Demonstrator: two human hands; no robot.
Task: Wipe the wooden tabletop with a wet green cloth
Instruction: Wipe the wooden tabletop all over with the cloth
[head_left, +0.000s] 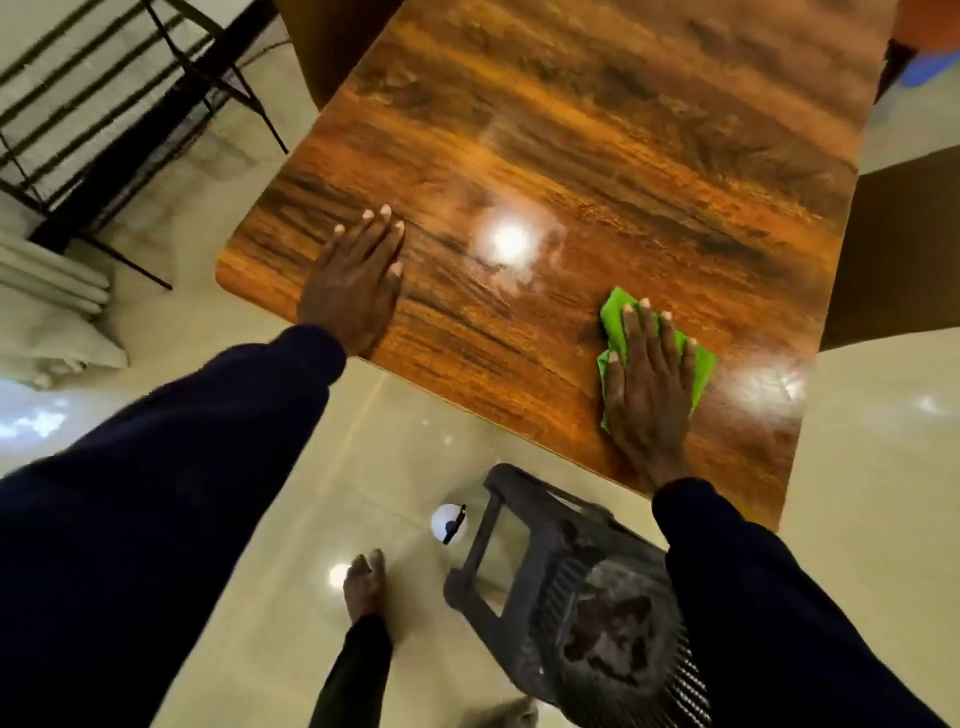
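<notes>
Fingers straight, the right hand (649, 384) presses flat on the green cloth (618, 317) near the wooden tabletop's (597, 130) near right corner. Left hand (356, 283) rests flat, fingers extended, holding nothing, by the near left edge.

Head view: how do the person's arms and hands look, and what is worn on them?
Both arms wear long dark navy sleeves without markings: the left sleeve and the right sleeve end at the wrists. The left hand and the right hand are bare, with no glove, ring or watch visible.
</notes>
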